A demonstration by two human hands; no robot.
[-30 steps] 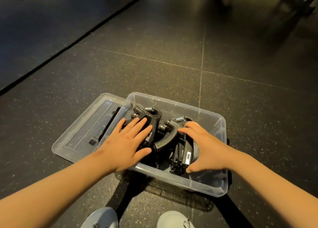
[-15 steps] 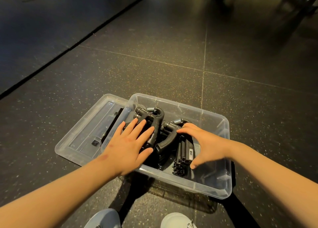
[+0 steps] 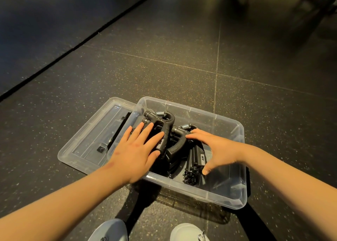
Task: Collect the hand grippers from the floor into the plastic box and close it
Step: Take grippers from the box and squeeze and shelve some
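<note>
A clear plastic box (image 3: 228,195) stands open on the dark floor, with several black hand grippers (image 3: 165,120) piled inside it. My left hand (image 3: 135,150) lies flat on the left part of the pile, fingers straight. On the right part of the pile rests my right hand (image 3: 217,148), its fingers spread and lightly bent, the thumb near the handles at the front. The clear lid (image 3: 94,138) lies on the floor against the box's left side, partly under it.
My two white shoe tips (image 3: 111,229) show at the bottom edge, just in front of the box. Speckled dark floor tiles surround the box. A darker mat edge runs diagonally at the far left.
My right hand has slid a little left and forward over the pile. The left hand stays pressed on the grippers. The box has hardly shifted.
</note>
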